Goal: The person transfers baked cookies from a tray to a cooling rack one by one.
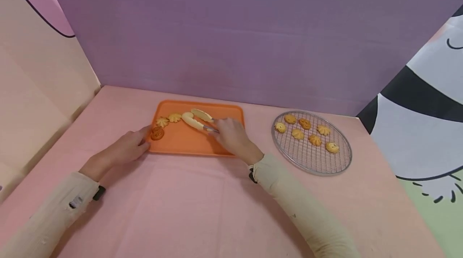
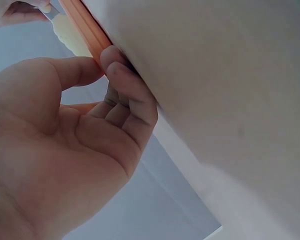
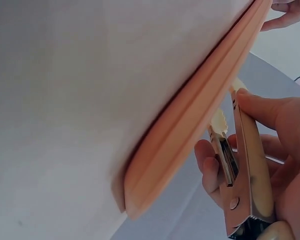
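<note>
The right hand (image 1: 231, 135) is curled around one pair of tongs (image 1: 197, 120), gripping the metal handles; the two cream tips stand apart over the orange tray (image 1: 188, 141), pointing toward the left hand. The left hand (image 1: 128, 147) rests on the table (image 1: 188, 205) with its thumb and fingertips pinching the tray's near left rim. Three cookies lie on the tray just beyond the left hand: one dark round cookie (image 1: 157, 133) nearest its fingertips, then two pale flower-shaped cookies (image 1: 168, 119) between that one and the tong tips. Well to the right of the right hand sits one round wire rack (image 1: 318, 161) carrying seven cookies (image 1: 305, 131).
</note>
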A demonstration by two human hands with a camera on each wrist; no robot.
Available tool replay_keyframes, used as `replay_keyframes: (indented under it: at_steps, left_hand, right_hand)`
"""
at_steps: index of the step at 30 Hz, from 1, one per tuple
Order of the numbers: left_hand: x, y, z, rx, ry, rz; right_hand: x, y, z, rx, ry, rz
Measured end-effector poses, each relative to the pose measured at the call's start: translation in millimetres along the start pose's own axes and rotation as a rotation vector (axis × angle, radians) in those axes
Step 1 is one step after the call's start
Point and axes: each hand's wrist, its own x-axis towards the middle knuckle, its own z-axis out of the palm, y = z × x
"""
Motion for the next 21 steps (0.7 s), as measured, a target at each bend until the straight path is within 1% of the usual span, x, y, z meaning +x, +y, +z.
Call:
replay_keyframes:
  at_steps: [3,5,8,15,18,21]
  left_hand:
    - [-0.1,1.4,0.5,0.009,0.012,0.001]
    - [-0.2,1.2,1.4,0.036,0.031,0.016]
    - [-0.9,1.4,3.2,0.056,0.040,0.026]
    - [-2.3,2.9,2.9,0.012,0.017,0.013]
    - [-1.3,2.3,1.4,0.037,0.029,0.016]
    - [0.1,1.6,0.7,0.064,0.041,0.020]
  right_hand:
    - [-1,1,0,0.000,0.007,0.002]
    - [-3,3,0,0.002,0.009,0.003]
    - [-8,6,0,0.013,0.013,0.005]
    - [-25,14,-13,0.035,0.053,-0.003]
    - [-26,17,-17,0.056,0.016,-0.009]
    - [-22,19,-17,0.105,-0.049,-0.027]
